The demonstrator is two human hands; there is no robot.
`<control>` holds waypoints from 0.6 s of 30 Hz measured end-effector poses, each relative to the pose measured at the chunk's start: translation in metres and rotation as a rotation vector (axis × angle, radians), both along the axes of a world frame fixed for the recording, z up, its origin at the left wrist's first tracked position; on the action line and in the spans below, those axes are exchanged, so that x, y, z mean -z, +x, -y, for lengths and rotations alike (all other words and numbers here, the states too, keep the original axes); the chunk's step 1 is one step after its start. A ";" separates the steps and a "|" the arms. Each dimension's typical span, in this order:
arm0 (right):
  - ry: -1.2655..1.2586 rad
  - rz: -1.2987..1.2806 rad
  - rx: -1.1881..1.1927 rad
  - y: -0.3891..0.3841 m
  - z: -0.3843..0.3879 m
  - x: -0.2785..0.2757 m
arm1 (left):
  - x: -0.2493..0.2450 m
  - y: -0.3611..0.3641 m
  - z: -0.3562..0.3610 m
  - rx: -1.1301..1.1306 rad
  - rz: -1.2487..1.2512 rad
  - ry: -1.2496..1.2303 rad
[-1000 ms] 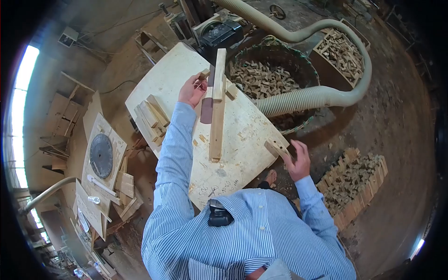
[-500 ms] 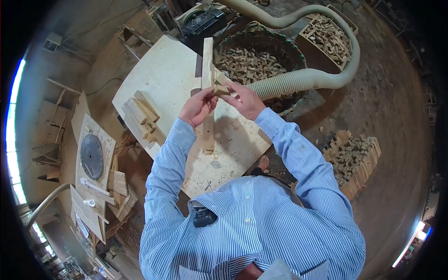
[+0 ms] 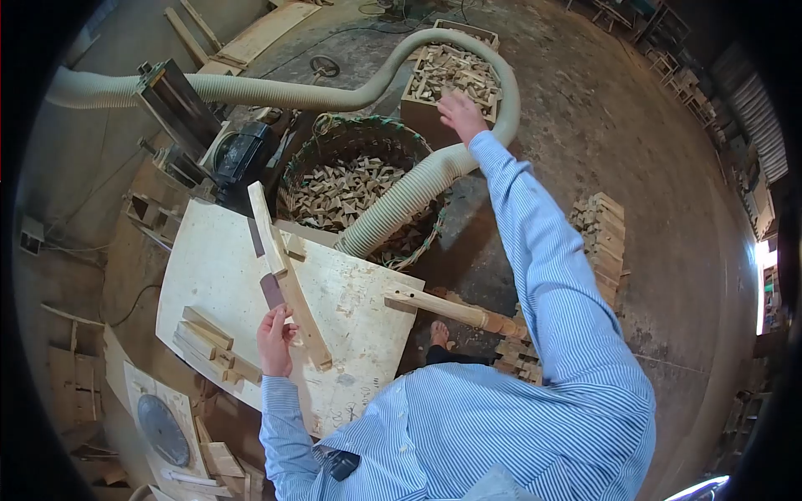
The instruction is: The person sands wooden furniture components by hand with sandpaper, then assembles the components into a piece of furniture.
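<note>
My right hand [image 3: 461, 115] is stretched out over the near edge of a wooden box [image 3: 430, 93] of small wood pieces [image 3: 459, 68]. Its fingers look spread, and no piece shows in them. Over the pale work table [image 3: 209, 267], my left hand [image 3: 276, 338] has its fingers curled together; whatever they may hold is hidden. Just beyond its fingertips is a dark brown strip [image 3: 271, 290]. A long wooden bar [image 3: 296, 309] lies across the table to the right of this hand, with a small wood block [image 3: 292, 245] against its far part.
Several wood offcuts [image 3: 205, 338] lie at the table's left. A basket [image 3: 292, 179] of cut pieces and a ribbed hose [image 3: 401, 200] stand behind. A wooden post [image 3: 451, 309] juts from the right edge, near stacked blocks [image 3: 606, 234]. A black motor [image 3: 242, 150] sits at the back.
My hands were together over the bar, holding a small wood block. They have parted: the right reached out to the box, the left drew back nearer me. The view has turned right.
</note>
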State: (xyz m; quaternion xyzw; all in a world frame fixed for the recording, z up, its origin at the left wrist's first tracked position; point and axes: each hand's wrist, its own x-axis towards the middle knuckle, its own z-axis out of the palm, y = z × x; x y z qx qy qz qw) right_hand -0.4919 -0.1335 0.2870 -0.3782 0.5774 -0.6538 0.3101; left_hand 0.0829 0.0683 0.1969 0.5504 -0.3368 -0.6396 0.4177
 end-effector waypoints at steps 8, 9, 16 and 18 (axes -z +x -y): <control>0.306 -0.516 -0.425 0.102 -0.146 0.084 | -0.001 -0.012 -0.027 -0.102 0.238 -0.126; 0.287 -0.514 -0.451 0.119 -0.171 0.093 | -0.001 -0.007 -0.028 -0.109 0.241 -0.124; 0.346 -0.639 -0.581 0.178 -0.279 0.109 | 0.048 0.072 -0.022 -0.504 0.690 -0.433; 0.264 -0.834 -0.579 0.184 -0.287 0.119 | 0.060 0.108 -0.020 -0.493 1.211 -0.638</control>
